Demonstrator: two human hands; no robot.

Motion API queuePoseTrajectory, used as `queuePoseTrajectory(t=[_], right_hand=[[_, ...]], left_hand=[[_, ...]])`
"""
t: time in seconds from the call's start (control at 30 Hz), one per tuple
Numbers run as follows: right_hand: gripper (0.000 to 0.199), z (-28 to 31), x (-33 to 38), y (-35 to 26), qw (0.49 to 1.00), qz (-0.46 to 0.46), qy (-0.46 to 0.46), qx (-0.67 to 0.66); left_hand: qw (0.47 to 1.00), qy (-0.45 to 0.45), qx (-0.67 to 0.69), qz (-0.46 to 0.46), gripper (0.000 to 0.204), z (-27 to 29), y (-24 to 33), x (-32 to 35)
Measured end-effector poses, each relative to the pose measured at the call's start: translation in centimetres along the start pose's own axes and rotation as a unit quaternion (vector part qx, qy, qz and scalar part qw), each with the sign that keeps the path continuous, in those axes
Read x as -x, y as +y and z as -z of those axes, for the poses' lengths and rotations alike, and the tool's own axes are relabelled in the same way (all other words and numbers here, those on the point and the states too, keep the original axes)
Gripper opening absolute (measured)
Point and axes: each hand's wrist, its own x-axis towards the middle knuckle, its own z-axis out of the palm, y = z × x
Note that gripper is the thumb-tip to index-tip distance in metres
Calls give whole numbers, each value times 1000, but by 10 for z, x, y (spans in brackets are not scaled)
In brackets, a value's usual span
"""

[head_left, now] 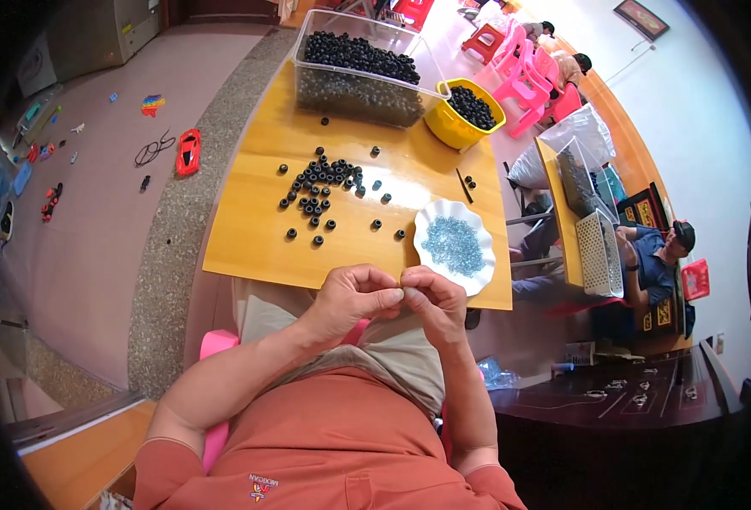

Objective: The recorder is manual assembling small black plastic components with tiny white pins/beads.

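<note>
My left hand (354, 297) and my right hand (435, 304) meet over the table's near edge, fingertips pinched together. Whatever lies between them is too small or hidden to make out. Just beyond my right hand, a white scalloped plate (424, 223) holds a heap of small clear bluish pieces (452, 245). Small black ring-like pieces (329, 174) lie scattered on the wooden table (248, 229), most of them bunched left of the plate. A thin dark stick (464, 185) rests near the table's right side, with a few tiny black pieces beside it.
At the table's far end stand a clear plastic bin (358, 102) and a yellow tub (456, 127), both holding black pieces. To the right, a co-worker (656, 255) sits at another table with a white perforated basket (602, 255). Toys, including a red car (189, 153), lie on the left floor.
</note>
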Motion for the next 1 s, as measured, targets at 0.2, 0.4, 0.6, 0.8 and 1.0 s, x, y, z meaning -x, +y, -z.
queuePoseTrajectory(t=[0.2,0.4,0.6,0.8,1.0], right_hand=[[11,-1,3,1,999,-1,7,-33],[12,-9,6,5,991,-30,45,-122],[13,-10,11,4,994,10,52,-99],[12,-22,13,4,987,25,93,-127],[11,-21,13,5,988,8,84,-132]], left_hand=[[1000,0,8,20,12,-1,1,1],[1000,2,13,19,11,0,1,1],[999,-19,40,26,10,-2,5,3],[993,-32,105,39,8,-2,6,3],[992,-29,118,41,7,-1,4,1]])
